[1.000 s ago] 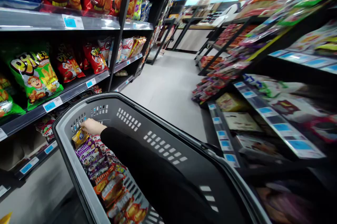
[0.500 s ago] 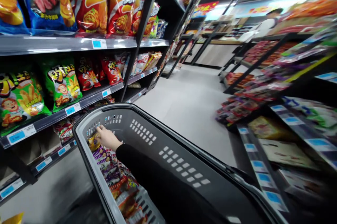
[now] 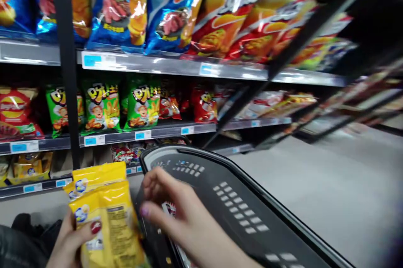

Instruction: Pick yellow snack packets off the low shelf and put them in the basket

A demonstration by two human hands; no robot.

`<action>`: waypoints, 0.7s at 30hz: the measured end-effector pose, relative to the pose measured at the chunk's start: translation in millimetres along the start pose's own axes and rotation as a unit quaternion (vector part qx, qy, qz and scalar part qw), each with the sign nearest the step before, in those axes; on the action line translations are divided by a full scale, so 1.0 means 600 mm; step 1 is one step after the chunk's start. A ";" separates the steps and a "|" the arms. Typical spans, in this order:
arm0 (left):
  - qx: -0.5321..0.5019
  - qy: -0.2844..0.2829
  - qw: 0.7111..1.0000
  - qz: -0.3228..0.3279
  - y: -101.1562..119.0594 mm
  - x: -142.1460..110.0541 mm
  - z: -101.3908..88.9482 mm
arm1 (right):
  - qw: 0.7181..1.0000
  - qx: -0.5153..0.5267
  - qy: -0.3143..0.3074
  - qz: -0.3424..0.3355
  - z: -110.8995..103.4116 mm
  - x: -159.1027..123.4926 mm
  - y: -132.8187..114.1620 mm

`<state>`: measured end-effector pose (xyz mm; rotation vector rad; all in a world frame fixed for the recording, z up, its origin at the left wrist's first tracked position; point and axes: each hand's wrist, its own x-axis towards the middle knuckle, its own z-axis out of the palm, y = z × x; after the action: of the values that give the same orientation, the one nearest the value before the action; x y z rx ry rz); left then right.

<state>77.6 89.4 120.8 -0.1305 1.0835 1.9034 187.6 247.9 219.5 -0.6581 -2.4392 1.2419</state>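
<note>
My left hand (image 3: 75, 234) grips several yellow snack packets (image 3: 115, 226) at the lower left, its thumb lying across the front one. Printed text and blue-and-white logos show on the packets. Just right of them is my right hand (image 3: 176, 205), with nothing in it, fingers loosely curled and thumb apart. It hovers over the near rim of a dark grey shopping basket (image 3: 270, 217), not touching the packets. My forearm and hand hide most of the basket's contents; only a bit of a small purple-and-white packet shows beside the thumb.
Shelves (image 3: 176, 64) ahead carry large blue and red chip bags (image 3: 116, 11). Green snack bags (image 3: 141, 106) stand on the tier below. Yellow packets (image 3: 30, 165) sit in a box on the bottom shelf at left. Pale floor (image 3: 330, 184) lies beyond the basket.
My right hand has come out of the basket, where it held a yellow packet, and is now empty. My left hand with yellow packets has entered view. The view has swung left toward the shelves.
</note>
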 end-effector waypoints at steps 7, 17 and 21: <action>-0.053 -0.041 0.996 0.060 0.020 -0.004 0.025 | 0.984 0.151 -0.042 0.091 0.093 -0.003 -0.010; -0.064 0.000 0.995 0.070 0.050 -0.006 -0.044 | 0.952 0.289 -0.063 0.074 0.146 -0.005 -0.015; -0.053 0.014 0.998 0.018 0.063 -0.004 -0.062 | 0.937 0.327 -0.075 0.099 0.154 -0.007 -0.027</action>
<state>38.5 53.3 122.8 -0.2001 1.0085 1.9971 142.5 175.4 179.8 -0.6272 -1.8915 2.1055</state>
